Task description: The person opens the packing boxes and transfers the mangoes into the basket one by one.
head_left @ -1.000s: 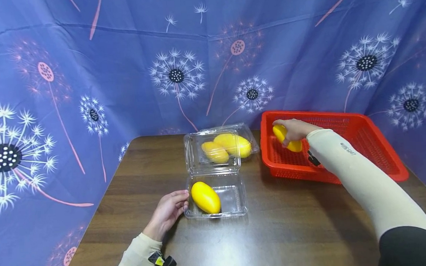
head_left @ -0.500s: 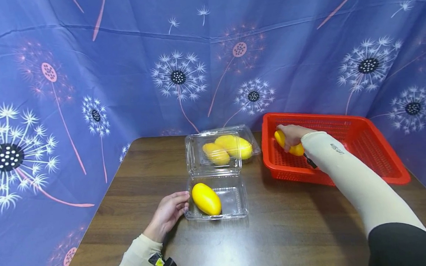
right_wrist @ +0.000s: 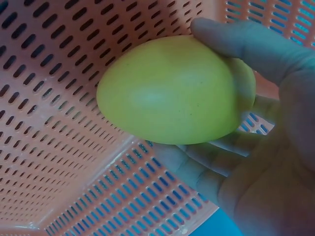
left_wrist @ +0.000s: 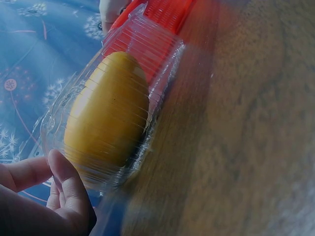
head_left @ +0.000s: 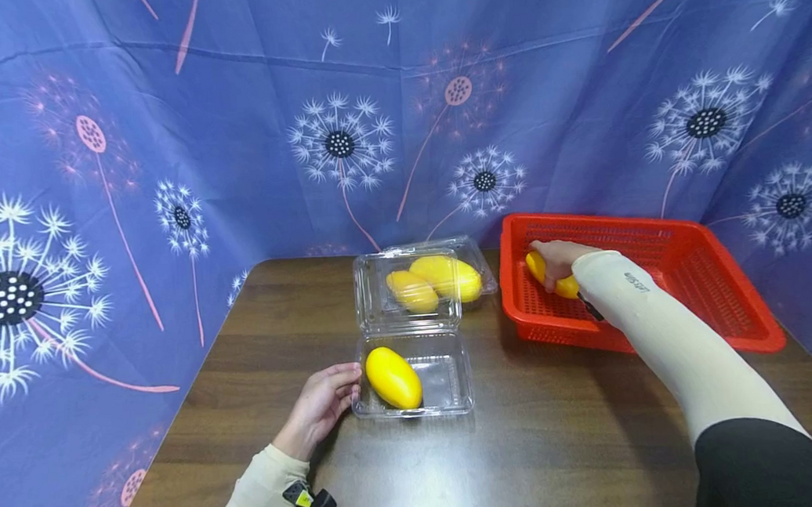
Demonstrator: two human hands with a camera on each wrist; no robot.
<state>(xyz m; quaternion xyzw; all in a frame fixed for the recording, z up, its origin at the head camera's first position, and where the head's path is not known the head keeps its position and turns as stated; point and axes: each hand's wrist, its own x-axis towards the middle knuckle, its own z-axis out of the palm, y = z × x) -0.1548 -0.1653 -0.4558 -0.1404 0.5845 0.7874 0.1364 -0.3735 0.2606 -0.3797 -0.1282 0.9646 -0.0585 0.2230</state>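
Note:
My right hand (head_left: 560, 260) grips a yellow mango (right_wrist: 167, 93) inside the red basket (head_left: 575, 339), thumb over one side and fingers underneath. In the right wrist view, the basket's slotted walls surround the fruit. At the left side of an open clear plastic clamshell box (head_left: 446, 376), my left hand (head_left: 323, 401) pinches the rim between thumb and fingers. One mango (head_left: 393, 378) lies tilted in the left half of this box; the left wrist view shows it through the ribbed side wall. The box's lid (head_left: 368, 299) stands raised at the back.
Behind the raised lid sits another clear box (head_left: 487, 271) holding two mangoes (head_left: 460, 278), partly seen through the lid. The basket stands to its right on the wooden table (head_left: 532, 433). A blue dandelion-print cloth (head_left: 266, 177) hangs close behind.
My right hand has gone lower into the basket with the mango, and the forearm has swung slightly left. My left hand and the open box stay as they were.

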